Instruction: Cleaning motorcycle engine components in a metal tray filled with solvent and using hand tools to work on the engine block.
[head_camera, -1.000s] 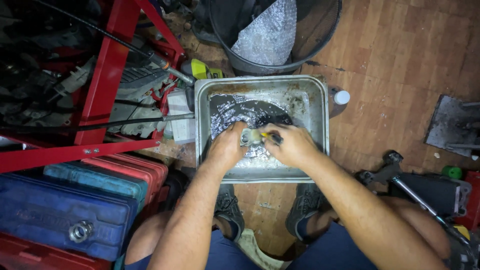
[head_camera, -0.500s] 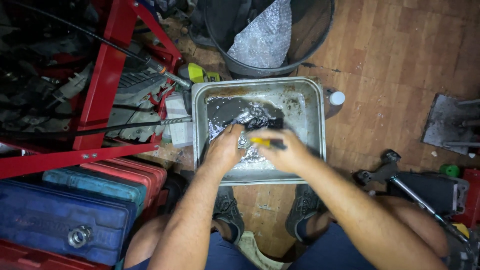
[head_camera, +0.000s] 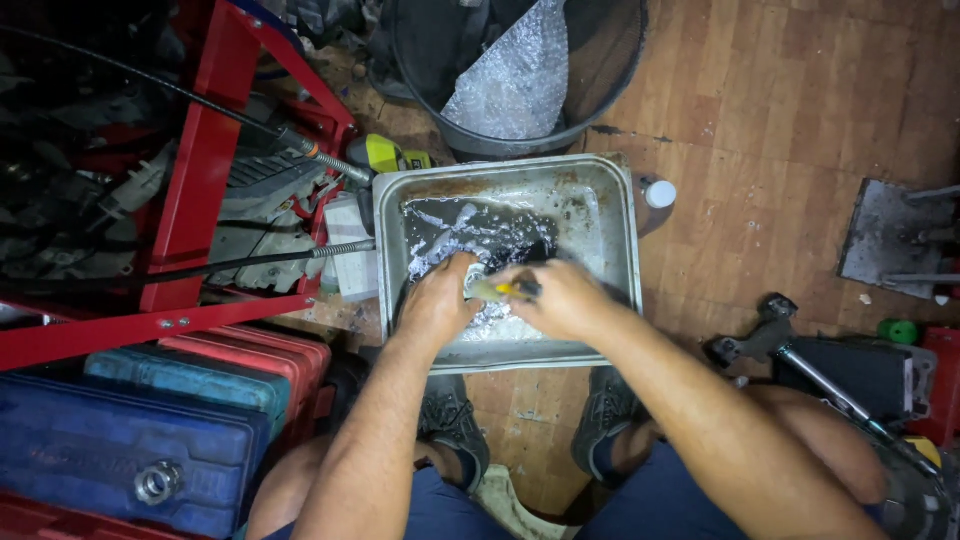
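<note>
1. Metal is what the big tray (head_camera: 612, 215) on the wooden floor (head_camera: 780, 120) is made of, and we see it from the head camera, looking down past our own knees.
2. Our left hand (head_camera: 440, 300) is down in the tray. Its fingers curl over something in the dark, shiny liquid (head_camera: 470, 230), but we cannot tell what it is or how tight the hold is.
3. Our right hand (head_camera: 560, 298) is closed around a small brush with a yellow handle (head_camera: 497, 290). The brush sits between our two hands, low in the tray, pointing at the left hand.
4. We think a good scrub needs short strokes, with the part kept low so the dirty liquid stays inside the tray walls.
5. The left hand should hold the part firm so it does not slip.
6. Both hands are a bit blurry, so the brush tip is hard to make out.
7. The part being cleaned is hidden under our fingers.
8. A black bin (head_camera: 600, 90) with bubble wrap (head_camera: 520, 80) is cut off at the top edge.
9. A red frame (head_camera: 200, 170) stands to the left, and a blue case (head_camera: 100, 470) lies below it.
</note>
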